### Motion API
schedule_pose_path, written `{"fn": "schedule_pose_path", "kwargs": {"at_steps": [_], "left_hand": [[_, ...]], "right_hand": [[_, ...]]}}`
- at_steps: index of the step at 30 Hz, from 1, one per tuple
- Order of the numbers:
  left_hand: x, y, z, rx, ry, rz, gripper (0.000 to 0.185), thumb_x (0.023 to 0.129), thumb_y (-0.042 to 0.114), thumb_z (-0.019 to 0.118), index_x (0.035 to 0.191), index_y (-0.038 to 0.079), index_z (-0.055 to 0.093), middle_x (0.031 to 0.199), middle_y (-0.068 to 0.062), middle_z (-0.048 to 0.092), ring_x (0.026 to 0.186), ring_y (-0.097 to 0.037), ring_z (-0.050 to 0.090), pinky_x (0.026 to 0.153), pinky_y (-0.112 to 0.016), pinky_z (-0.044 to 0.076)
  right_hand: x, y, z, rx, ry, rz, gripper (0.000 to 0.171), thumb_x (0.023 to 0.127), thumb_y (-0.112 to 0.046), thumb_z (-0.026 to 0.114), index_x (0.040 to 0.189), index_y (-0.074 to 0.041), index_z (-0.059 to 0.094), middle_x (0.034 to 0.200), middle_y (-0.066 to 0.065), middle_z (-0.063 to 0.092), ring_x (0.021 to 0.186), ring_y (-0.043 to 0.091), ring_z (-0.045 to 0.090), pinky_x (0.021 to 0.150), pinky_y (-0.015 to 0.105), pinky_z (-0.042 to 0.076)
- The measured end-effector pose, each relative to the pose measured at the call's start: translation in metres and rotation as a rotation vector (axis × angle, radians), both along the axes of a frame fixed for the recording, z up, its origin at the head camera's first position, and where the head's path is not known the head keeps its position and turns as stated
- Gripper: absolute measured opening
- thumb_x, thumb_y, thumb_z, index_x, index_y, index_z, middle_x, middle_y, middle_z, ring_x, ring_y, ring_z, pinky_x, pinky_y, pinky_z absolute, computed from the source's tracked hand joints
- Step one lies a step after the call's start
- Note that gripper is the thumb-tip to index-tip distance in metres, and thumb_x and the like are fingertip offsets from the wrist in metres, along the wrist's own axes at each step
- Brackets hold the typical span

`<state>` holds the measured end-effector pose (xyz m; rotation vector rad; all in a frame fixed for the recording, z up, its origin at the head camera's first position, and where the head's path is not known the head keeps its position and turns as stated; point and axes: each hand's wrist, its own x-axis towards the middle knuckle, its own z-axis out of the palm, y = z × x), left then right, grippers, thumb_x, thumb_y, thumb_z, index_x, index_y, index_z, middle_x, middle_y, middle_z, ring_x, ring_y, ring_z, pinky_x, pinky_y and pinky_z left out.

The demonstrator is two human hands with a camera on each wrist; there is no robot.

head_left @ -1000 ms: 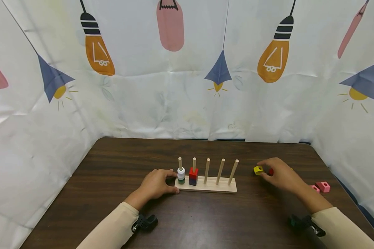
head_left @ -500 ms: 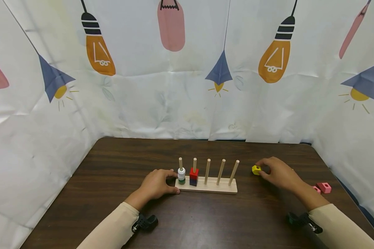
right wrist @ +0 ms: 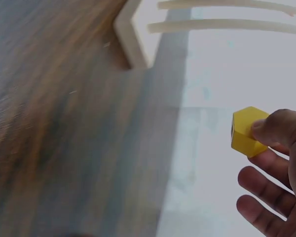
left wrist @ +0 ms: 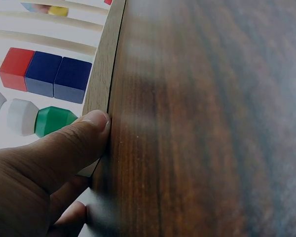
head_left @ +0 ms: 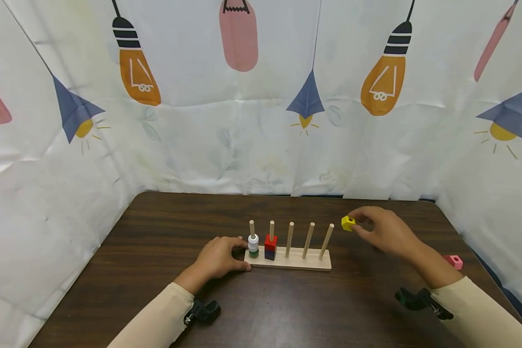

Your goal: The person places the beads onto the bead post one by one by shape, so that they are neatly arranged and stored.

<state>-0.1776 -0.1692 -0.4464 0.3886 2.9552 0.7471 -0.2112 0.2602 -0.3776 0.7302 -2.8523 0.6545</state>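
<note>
My left hand (head_left: 217,256) grips the left end of a wooden peg stand (head_left: 304,262), its thumb on the front edge in the left wrist view. White beads (head_left: 253,242) sit above a green bead (left wrist: 55,121) on the leftmost peg. On the second peg, a red cube (head_left: 270,241) tops two dark blue cubes (left wrist: 71,79). The other three pegs are bare. Between thumb and finger, my right hand (head_left: 387,232) pinches a yellow block (right wrist: 247,131) with a hole through it. That block hangs above the table, just right of the last peg and apart from it.
Pink blocks (head_left: 456,261) lie on the dark wooden table (head_left: 304,309) by the right forearm, which partly covers them. A white printed cloth (head_left: 191,145) hangs behind and along both sides of the table.
My right hand has lifted the yellow block off the table and moved it left toward the stand. My left hand and the stand have stayed in place.
</note>
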Motion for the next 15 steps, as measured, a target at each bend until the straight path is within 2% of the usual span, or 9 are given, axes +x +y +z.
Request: {"fn": "schedule_pose_path", "kwargs": {"at_steps": [4, 11, 15], "left_hand": [[0.000, 0.000, 0.000, 0.003, 0.000, 0.002, 0.048, 0.071, 0.044, 0.094, 0.115, 0.032, 0.079, 0.134, -0.008, 0.067, 0.124, -0.040, 0.060, 0.100, -0.057, 0.046], [-0.001, -0.001, -0.001, -0.002, -0.005, 0.001, 0.049, 0.071, 0.045, 0.093, 0.116, 0.032, 0.078, 0.135, -0.007, 0.067, 0.124, -0.041, 0.059, 0.100, -0.058, 0.046], [-0.002, -0.001, -0.001, -0.001, -0.004, 0.001, 0.049, 0.071, 0.045, 0.093, 0.116, 0.032, 0.078, 0.135, -0.007, 0.066, 0.124, -0.041, 0.059, 0.099, -0.057, 0.046]], "right_hand": [[0.000, -0.007, 0.014, -0.013, 0.025, 0.029, 0.028, 0.093, -0.015, 0.077, 0.121, -0.011, 0.070, 0.109, 0.001, 0.071, 0.098, 0.025, 0.069, 0.081, 0.051, 0.056], [0.003, -0.024, 0.035, -0.046, 0.156, 0.112, 0.030, 0.089, -0.011, 0.081, 0.118, -0.011, 0.072, 0.109, -0.001, 0.072, 0.094, 0.018, 0.069, 0.079, 0.046, 0.056], [0.004, -0.036, 0.044, -0.092, 0.197, 0.152, 0.030, 0.088, -0.007, 0.082, 0.116, -0.010, 0.072, 0.106, -0.002, 0.072, 0.091, 0.015, 0.069, 0.078, 0.043, 0.056]]}}
